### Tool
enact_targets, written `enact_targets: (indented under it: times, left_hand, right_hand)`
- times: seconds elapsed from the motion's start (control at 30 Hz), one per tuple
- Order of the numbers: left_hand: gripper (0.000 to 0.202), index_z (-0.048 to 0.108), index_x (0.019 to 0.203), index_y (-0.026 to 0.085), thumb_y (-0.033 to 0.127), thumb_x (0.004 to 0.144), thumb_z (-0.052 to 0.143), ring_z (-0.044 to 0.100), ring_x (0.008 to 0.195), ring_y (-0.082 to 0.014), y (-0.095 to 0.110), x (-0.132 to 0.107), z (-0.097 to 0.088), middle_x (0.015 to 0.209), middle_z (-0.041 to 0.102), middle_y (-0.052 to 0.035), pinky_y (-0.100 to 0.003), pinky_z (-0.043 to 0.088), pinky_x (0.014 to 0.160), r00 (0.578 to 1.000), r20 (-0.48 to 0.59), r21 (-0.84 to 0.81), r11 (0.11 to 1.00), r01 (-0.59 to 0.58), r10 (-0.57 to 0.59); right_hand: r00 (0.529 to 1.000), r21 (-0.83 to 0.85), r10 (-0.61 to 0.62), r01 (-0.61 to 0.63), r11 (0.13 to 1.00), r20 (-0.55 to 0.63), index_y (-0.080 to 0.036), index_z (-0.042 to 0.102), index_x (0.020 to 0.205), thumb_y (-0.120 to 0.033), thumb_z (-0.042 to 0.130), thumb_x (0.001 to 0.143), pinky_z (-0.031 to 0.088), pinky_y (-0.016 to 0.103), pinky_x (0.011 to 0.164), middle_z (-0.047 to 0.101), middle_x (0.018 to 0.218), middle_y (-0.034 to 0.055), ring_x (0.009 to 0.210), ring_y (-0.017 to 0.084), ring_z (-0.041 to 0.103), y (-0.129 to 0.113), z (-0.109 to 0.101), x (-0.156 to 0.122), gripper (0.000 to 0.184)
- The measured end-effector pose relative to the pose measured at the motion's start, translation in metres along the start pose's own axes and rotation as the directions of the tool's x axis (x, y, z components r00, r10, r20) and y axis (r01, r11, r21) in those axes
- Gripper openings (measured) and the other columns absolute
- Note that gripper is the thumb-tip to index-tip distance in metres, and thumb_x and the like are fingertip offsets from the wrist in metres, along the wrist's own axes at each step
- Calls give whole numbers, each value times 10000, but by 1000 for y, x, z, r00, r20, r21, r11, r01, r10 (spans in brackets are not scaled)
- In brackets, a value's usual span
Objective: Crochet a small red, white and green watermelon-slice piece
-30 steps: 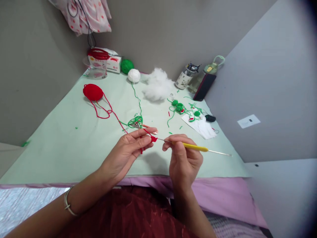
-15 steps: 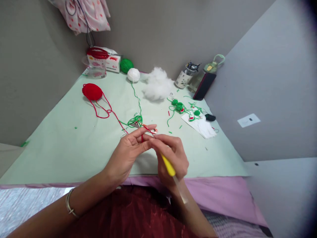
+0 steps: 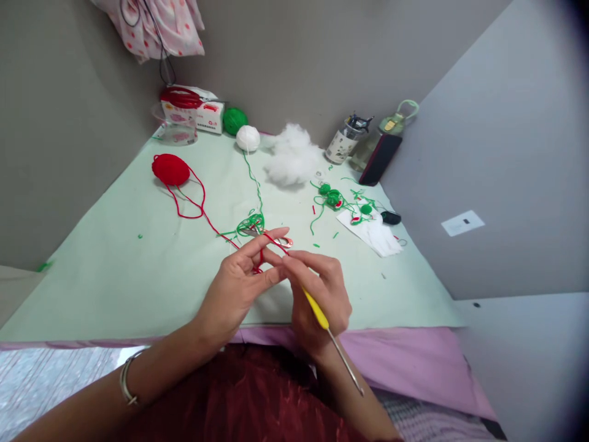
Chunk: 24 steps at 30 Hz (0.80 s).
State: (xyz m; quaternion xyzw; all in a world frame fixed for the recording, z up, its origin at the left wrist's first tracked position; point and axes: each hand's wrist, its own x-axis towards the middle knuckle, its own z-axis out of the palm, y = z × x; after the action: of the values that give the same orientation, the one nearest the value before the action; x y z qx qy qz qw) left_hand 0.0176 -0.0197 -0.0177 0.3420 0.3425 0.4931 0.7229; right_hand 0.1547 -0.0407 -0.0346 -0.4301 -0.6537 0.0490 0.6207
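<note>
My right hand (image 3: 319, 298) is closed around a crochet hook (image 3: 316, 309) with a yellow grip, its bare metal end pointing back toward my body. The hook's working tip is hidden between my fingertips. Red yarn (image 3: 211, 226) runs from a red yarn ball (image 3: 171, 170) to my left hand (image 3: 243, 279). Over the stretched left index finger the strand passes down to the hook, while thumb and middle finger pinch at the tip. Any stitches there are too small to make out. Just beyond the fingers lie scissors (image 3: 285, 242) and a tangle of green yarn (image 3: 251, 224).
White stuffing (image 3: 294, 156), a white yarn ball (image 3: 248, 139) and a green yarn ball (image 3: 235, 121) sit at the back. To the right are small green crocheted pieces (image 3: 332, 197), a white tissue (image 3: 370, 230), a pen cup (image 3: 341, 146) and a phone (image 3: 381, 159).
The red yarn between ball and left hand has straightened, and its small loop is gone. My left index finger has lifted slightly. The hook's rear end has swung a little to the right.
</note>
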Motion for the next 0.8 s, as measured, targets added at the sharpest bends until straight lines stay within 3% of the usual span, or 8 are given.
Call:
enact_targets:
  times: [0.1,0.2,0.3,0.37,0.47,0.63,0.7,0.8]
  left_hand:
    - [431,787,1249,254,267,828,879,663,954,-192,1,2,-3,840,714,7,-337,459,991,997,46,-24,997,70,-69]
    - [366,810,1200,234,278,840,861,657,938,-192,5,4,-7,852,722,-5,-341,449,996,991,72,-32,993,113,-111]
    - [320,823,1167,236,303,854,845,651,945,-199,9,5,-9,861,735,-15,-340,452,976,992,66,-4,994,105,-105]
    - [276,834,1134,254,308,864,839,647,928,-189,9,4,-9,858,739,-10,-325,456,957,998,41,45,998,51,-52]
    - [238,842,1110,281,305,873,838,644,870,-171,10,2,-9,822,734,10,-299,468,902,999,-1,154,987,-48,49]
    - [417,797,1241,246,300,834,874,634,804,-165,11,2,-11,802,722,15,-292,480,843,999,4,210,977,-43,43]
    - [482,767,1291,242,300,826,881,644,821,-166,10,4,-11,820,725,10,-293,488,857,999,35,112,994,7,-12]
    - [509,762,1285,209,308,803,891,651,881,-176,8,6,-13,929,745,-33,-293,496,878,983,110,-53,987,153,-147]
  right_hand:
    - [996,128,84,-83,988,-1,-330,803,1122,-146,673,978,634,393,762,803,1022,48,912,214,746,2,-1,1,268]
    - [944,391,304,-330,859,130,-280,799,1017,-223,641,1011,623,356,718,799,939,36,786,177,720,6,-8,9,168]
    - [906,471,375,-421,775,195,-248,765,1003,-244,578,1046,611,313,667,792,922,27,684,137,694,7,-15,15,191]
    - [938,392,304,-347,852,169,-240,747,1039,-213,539,1058,622,320,692,793,945,33,712,140,713,4,-19,15,210]
    - [987,186,35,-65,980,157,-246,719,1150,-160,526,1045,643,355,744,799,991,54,845,182,755,-1,-23,13,236]
    - [915,-162,-291,343,925,278,-252,701,1275,-129,617,991,662,352,762,806,1085,93,969,221,775,2,-22,7,321]
    - [906,-248,-294,374,893,306,-298,712,1284,-116,651,975,660,354,793,796,1110,74,991,217,767,4,-20,6,364]
    - [950,-208,-194,246,946,244,-345,745,1225,-144,668,980,650,381,806,770,1122,56,996,216,746,5,-18,7,326]
